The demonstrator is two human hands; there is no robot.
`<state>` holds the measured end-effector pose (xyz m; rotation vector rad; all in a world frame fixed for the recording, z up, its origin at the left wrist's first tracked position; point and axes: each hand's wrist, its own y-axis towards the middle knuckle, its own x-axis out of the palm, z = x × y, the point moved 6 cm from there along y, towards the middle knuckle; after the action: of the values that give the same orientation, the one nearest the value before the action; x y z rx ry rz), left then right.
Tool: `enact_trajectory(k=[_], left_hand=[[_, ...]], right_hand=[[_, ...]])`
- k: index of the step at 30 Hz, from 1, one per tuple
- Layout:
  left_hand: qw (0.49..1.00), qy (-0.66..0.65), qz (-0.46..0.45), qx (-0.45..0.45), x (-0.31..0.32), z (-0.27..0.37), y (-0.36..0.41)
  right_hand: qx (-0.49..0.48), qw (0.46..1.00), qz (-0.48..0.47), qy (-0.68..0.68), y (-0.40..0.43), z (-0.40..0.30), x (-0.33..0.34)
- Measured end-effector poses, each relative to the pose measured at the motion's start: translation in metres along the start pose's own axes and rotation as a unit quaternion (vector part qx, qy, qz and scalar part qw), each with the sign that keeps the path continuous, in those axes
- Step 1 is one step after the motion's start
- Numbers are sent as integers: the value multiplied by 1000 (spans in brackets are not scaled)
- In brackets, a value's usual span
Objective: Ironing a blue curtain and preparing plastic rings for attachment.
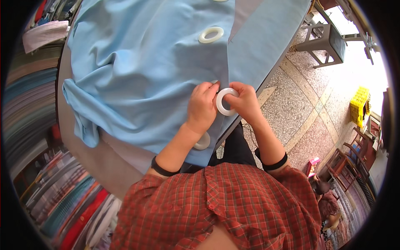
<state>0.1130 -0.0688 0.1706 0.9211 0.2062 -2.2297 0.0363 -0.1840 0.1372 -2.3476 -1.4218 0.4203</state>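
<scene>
Light blue fabric (150, 78) lies rumpled over a table, its straight edge running down beside my hands. My right hand (245, 100) pinches a white plastic curtain ring (220, 106) between thumb and fingers. My left hand (203, 104) is right beside that ring, its fingers bent at the fabric near the edge; whether it grips the cloth or part of the ring I cannot tell. A small pale piece shows behind its fingertips. Another white ring (211, 34) sits in the fabric farther up, and one more (203, 141) is partly covered by my left forearm.
The grey table (100, 165) ends close to my body. Fabric rolls and folded cloth (31, 90) are stacked at the left. On the floor at the right stand a grey stool (329, 43), a yellow crate (360, 104) and wooden chairs (342, 165). Another person (328, 203) is at the lower right.
</scene>
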Motion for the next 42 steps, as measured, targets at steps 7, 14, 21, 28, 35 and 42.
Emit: enact_trajectory(k=[7,14,21,28,35,42], left_hand=[[987,137,79,-26,-26,-22,9],[988,66,122,-64,-31,-34,11],[988,94,122,-20,-28,-34,7],[993,79,78,-36,-26,-32,2],[997,66,43,-5,-20,-15,0],[995,85,43,21,-11,-13,0]], right_hand=[[11,999,28,23,8,-3,5],[-34,990,78,-114,15,-1,12],[-46,978,72,-191,15,-4,12],[-43,976,62,-203,13,-3,11],[-41,982,56,-174,13,-6,9],[0,982,69,-178,19,-8,5]])
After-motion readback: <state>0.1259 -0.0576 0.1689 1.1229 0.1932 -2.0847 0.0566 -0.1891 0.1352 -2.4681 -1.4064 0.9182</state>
